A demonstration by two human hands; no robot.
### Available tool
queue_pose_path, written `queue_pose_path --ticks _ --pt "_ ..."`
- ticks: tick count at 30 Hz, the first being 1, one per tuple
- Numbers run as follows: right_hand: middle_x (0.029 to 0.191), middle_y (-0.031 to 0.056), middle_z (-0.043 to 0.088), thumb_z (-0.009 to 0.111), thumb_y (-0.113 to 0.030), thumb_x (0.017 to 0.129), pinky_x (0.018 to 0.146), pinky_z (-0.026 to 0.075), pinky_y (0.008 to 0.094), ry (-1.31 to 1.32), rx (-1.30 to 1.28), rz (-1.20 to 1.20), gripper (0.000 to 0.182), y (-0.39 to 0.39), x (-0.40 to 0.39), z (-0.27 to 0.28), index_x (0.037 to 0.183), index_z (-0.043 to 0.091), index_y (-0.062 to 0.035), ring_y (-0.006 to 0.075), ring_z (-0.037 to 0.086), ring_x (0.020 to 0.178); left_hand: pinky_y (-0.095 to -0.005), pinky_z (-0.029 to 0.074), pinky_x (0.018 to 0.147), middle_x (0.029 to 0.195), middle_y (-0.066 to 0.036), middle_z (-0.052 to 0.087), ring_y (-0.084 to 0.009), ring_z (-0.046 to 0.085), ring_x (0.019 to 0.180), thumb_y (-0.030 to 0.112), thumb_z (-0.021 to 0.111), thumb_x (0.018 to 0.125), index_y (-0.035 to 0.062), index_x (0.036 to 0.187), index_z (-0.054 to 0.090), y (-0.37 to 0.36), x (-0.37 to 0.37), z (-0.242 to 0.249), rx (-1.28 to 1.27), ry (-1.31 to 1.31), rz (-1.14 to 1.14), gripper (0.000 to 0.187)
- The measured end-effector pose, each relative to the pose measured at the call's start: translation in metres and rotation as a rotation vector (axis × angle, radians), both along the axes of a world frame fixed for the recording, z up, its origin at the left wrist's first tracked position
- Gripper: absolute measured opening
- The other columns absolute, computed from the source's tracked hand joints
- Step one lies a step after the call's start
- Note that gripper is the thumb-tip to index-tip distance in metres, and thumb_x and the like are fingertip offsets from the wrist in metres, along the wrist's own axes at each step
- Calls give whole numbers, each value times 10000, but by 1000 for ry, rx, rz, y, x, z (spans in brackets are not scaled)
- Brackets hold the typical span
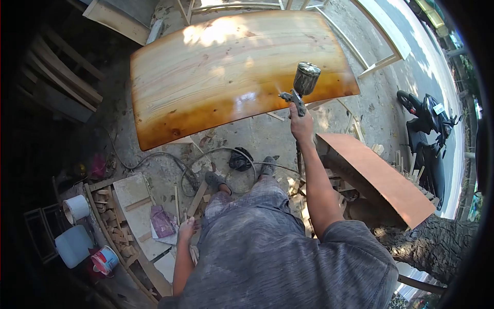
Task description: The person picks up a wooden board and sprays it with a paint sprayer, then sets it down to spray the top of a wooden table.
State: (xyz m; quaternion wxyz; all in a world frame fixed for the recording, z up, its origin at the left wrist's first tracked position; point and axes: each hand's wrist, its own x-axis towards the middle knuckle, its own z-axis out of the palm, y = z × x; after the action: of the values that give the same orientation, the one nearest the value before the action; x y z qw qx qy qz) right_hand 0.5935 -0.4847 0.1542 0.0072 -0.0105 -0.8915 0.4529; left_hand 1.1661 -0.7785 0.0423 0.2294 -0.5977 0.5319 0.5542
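A spray gun with a metal cup on top is held up in my right hand, its nozzle pointing left over the near edge of a large wooden panel. The panel is pale in the middle and stained amber brown along its edges, darkest on the near side. My left hand hangs low beside my left leg, its fingers curled; whatever it may hold is too small to make out. A hose loops across the floor near my feet.
A reddish-brown board lies at the right above wood scraps. A motorbike stands beyond it, near a tree trunk. At the left are a wood-filled crate, a white bucket and a paint can.
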Motion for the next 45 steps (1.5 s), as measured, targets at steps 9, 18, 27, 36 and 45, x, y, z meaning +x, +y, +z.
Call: queue_pose_path --ticks 9,18,27,36,45 --pt "688 85 665 662 -528 1002 667 492 372 -90 -80 204 540 -212 123 -20 853 701 -11 210 625 662 -242 445 523 859 -11 657 -111 619 649 399 541 1084 99 1116 636 -107 146 -11 30 -6 404 316" --pt "781 191 694 638 -487 1019 727 528 429 -317 -279 512 521 -369 216 7 1075 683 29 345 708 776 -239 442 506 845 11 640 -90 595 623 390 514 1102 105 1109 621 -110 206 6 -13 71 508 304" --pt "826 199 705 640 -485 1019 752 522 425 -337 -262 655 494 -368 238 29 1033 682 7 354 691 801 -341 466 668 930 30 677 -134 634 825 480 535 1055 174 1057 693 -75 186 11 41 -139 122 345" --pt "767 212 696 677 -510 988 729 528 450 -140 -69 197 537 -200 168 23 1083 704 18 412 704 779 -302 502 602 908 -22 689 -132 656 706 437 543 1076 103 1118 646 -169 126 -50 96 53 244 352" --pt "797 245 702 608 -472 1031 735 512 532 216 206 -218 477 -76 84 24 1128 692 -12 471 689 797 -263 519 660 937 -30 713 -113 685 778 444 578 1064 88 1151 654 -258 31 -53 -94 273 29 374"
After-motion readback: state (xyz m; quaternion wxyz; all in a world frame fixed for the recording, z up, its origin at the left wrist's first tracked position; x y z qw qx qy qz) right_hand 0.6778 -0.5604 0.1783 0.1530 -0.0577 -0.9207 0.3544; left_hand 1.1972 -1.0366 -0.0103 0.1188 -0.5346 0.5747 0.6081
